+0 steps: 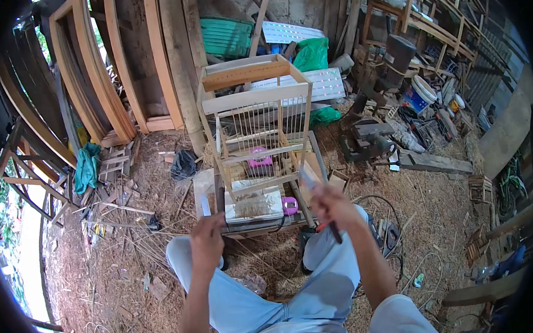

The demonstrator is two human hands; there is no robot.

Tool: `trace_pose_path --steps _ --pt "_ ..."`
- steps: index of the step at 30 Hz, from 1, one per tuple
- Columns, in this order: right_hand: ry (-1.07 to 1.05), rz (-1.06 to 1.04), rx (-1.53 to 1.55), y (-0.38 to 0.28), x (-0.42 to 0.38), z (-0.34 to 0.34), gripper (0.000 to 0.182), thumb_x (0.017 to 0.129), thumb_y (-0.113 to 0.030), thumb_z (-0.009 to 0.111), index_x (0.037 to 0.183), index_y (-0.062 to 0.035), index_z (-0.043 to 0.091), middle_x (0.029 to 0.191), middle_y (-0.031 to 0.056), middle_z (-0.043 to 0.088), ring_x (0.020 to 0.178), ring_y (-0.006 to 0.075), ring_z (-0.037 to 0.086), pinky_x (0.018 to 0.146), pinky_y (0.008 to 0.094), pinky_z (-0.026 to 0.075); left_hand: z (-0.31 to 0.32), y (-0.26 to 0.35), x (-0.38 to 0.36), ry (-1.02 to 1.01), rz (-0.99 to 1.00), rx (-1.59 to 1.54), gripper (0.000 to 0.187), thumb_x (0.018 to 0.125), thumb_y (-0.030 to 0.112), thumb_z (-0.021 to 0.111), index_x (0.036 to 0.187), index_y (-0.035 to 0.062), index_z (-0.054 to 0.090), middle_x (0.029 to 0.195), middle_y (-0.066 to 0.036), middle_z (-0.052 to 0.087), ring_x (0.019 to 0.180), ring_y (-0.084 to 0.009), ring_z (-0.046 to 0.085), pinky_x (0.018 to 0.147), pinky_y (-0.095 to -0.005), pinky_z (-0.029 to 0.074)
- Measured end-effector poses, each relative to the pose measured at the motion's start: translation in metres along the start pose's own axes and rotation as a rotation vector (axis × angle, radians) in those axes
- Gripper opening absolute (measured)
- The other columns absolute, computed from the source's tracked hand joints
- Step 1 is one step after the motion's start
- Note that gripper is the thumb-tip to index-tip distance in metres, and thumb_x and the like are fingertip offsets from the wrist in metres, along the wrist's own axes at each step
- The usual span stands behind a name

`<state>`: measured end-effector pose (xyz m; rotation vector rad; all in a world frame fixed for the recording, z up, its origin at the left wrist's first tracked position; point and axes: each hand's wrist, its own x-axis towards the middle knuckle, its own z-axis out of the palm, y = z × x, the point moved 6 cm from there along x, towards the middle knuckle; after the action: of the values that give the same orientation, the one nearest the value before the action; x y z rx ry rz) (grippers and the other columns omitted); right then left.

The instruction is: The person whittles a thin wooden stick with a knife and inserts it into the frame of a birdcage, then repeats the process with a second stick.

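Note:
My right hand point(335, 208) is closed around a knife point(308, 179); its pale, blurred blade points up and away, and its dark handle end shows below my fist. Over my left knee, my left hand point(207, 239) has its fingers pinched together. A short pale strip point(204, 203) shows just above those fingers, though its grip is hard to make out. Between and beyond both hands stands a wooden birdcage point(264, 121) with thin upright bars, tilted on a low bench point(257, 227). A worn white block point(253, 206) and a purple tape measure point(289, 206) lie near its base.
Wooden frames point(102, 72) lean against the wall at left. A bench vise point(367, 140) and piled scrap stand to the right. A black bag point(184, 165), offcuts and shavings cover the floor. A cable point(396, 220) curls beside my right leg.

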<state>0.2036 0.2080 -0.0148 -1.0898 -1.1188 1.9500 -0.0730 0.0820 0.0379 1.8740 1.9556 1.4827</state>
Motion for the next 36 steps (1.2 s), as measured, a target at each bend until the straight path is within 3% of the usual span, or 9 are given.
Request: trace_pose_path --steps 3,11,18,21,25,26,28,33,36 --pt "-0.432 -0.029 0.111 -0.007 -0.024 0.080 0.035 0.101 -0.028 0.042 0.132 -0.0128 0.049 0.064 -0.0040 0.045 0.050 0.0058 0.037 0.043 0.0203 0.029 0.029 0.025 -0.001 -0.077 0.025 -0.114 0.018 0.081 -0.011 0.057 0.094 -0.0002 0.064 0.078 -0.013 0.063 0.073 -0.0273 0.065 0.062 -0.0343 0.051" --pt "-0.303 -0.035 0.044 -0.025 -0.021 0.052 0.033 0.101 -0.024 0.042 0.122 -0.0027 0.056 0.064 -0.0048 0.040 0.050 0.0030 0.030 0.043 0.0200 0.027 0.023 0.037 -0.014 -0.118 0.125 -0.067 0.021 0.077 -0.015 0.057 0.091 -0.0001 0.063 0.078 -0.013 0.062 0.074 -0.0268 0.065 0.062 -0.0333 0.050" --pt "0.240 -0.311 0.089 -0.066 -0.012 -0.088 0.021 0.095 -0.017 0.048 0.103 -0.0033 0.062 0.060 -0.0041 0.044 0.045 0.0061 0.038 0.040 0.0215 0.029 -0.021 -0.029 -0.020 -0.040 0.006 0.047 0.020 0.078 -0.012 0.058 0.093 0.0006 0.064 0.081 -0.013 0.063 0.072 -0.0277 0.064 0.061 -0.0348 0.050" --pt "0.336 -0.178 -0.204 -0.023 0.037 -0.103 0.020 0.083 -0.007 0.052 0.101 -0.0029 0.061 0.063 0.0000 0.050 0.051 0.0084 0.047 0.046 0.0232 0.039 -0.011 -0.020 -0.007 -0.028 0.030 0.091 0.020 0.078 -0.011 0.058 0.093 0.0012 0.065 0.081 -0.013 0.063 0.074 -0.0289 0.063 0.064 -0.0366 0.050" --pt "0.440 -0.365 -0.966 0.043 0.122 -0.092 0.025 0.077 -0.009 0.062 0.100 0.0015 0.060 0.079 0.0176 0.064 0.075 0.0311 0.064 0.063 0.0406 0.049 0.018 -0.012 0.023 -0.053 0.129 0.077 0.022 0.077 -0.010 0.060 0.094 0.0010 0.065 0.084 -0.014 0.062 0.080 -0.0310 0.062 0.069 -0.0393 0.050" --pt "0.433 -0.378 -0.967 0.042 0.126 -0.085 0.025 0.077 -0.009 0.062 0.100 0.0015 0.060 0.079 0.0176 0.064 0.075 0.0311 0.064 0.063 0.0406 0.049 0.020 -0.007 0.027 -0.056 0.165 0.065 0.022 0.076 -0.010 0.060 0.095 0.0008 0.065 0.087 -0.014 0.061 0.081 -0.0311 0.062 0.070 -0.0393 0.050" --pt "0.535 -0.571 -1.063 0.037 0.129 -0.071 0.027 0.080 -0.017 0.063 0.098 0.0032 0.059 0.084 0.0277 0.059 0.079 0.0481 0.057 0.071 0.0504 0.047 0.019 0.000 0.034 -0.066 0.205 0.074 0.024 0.075 -0.010 0.060 0.096 0.0002 0.066 0.093 -0.015 0.059 0.083 -0.0313 0.061 0.071 -0.0389 0.050" --pt "0.552 -0.578 -1.080 0.026 0.122 -0.059 0.025 0.076 -0.004 0.059 0.100 0.0030 0.059 0.090 0.0244 0.060 0.086 0.0419 0.060 0.071 0.0452 0.047 0.005 0.005 0.047 -0.098 0.194 0.098 0.025 0.074 -0.011 0.060 0.095 0.0004 0.066 0.090 -0.014 0.057 0.081 -0.0312 0.060 0.069 -0.0391 0.050" --pt "0.723 -0.911 -0.948 -0.014 0.075 -0.040 0.027 0.076 0.006 0.054 0.102 0.0003 0.060 0.088 0.0196 0.060 0.085 0.0394 0.058 0.073 0.0443 0.045 -0.009 0.014 0.054 -0.090 0.249 0.193 0.026 0.071 -0.010 0.060 0.094 0.0017 0.066 0.090 -0.013 0.056 0.082 -0.0303 0.059 0.070 -0.0394 0.050"
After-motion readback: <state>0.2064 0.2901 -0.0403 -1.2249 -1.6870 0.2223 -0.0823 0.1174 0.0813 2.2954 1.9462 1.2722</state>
